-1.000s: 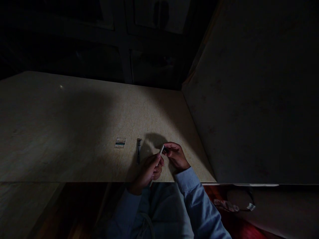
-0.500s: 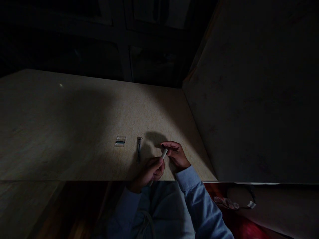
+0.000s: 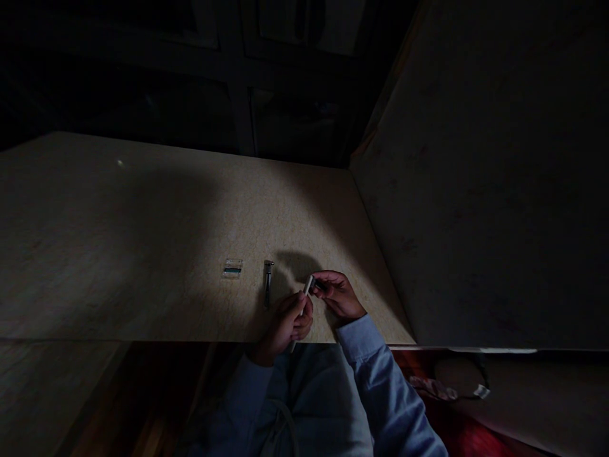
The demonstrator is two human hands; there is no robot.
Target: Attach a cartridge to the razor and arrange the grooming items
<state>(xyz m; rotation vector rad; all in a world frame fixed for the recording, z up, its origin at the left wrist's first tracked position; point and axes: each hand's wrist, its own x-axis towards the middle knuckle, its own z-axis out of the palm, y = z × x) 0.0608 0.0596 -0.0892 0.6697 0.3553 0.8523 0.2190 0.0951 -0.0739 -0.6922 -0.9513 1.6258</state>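
My left hand is closed around a slim white stick-shaped handle, which points up and to the right. The fingers of my right hand are closed on a small dark piece right beside the white tip. Whether the two parts touch is unclear in the dim light. To the left, a slim metallic tool with a short crosswise head, possibly a razor, lies on the table. Further left lies a small clear plastic case with a dark greenish bar in it.
The pale speckled table ends at a front edge just below my hands. A dark wall or panel rises along its right side, and dark cabinet doors stand behind. A dark looped item with a white tag lies at lower right.
The white handle's tip has shifted slightly up and left. A dark piece now shows between my right fingers beside that tip. The case and metallic tool stay in place on the table.
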